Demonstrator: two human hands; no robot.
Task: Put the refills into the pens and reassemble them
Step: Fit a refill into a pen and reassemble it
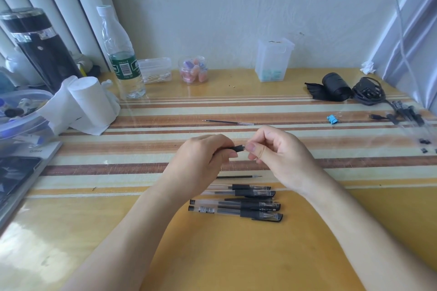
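Note:
My left hand (203, 156) grips a pen barrel by its black rubber grip (236, 148), which pokes out to the right. My right hand (276, 151) pinches the pen's tip end; what its fingertips hold is hidden. Several assembled black gel pens (236, 205) lie side by side on the table below my hands. One loose refill (238, 176) lies just above that row. Another refill (228, 122) lies farther back on the striped mat.
At the left stand a toilet roll (92, 104), a water bottle (120, 54) and a black flask (40, 47). Small plastic containers (272, 61) line the back wall. A black roll and cables (350, 90), a blue clip (332, 119) and loose pen parts (411, 113) lie at the right.

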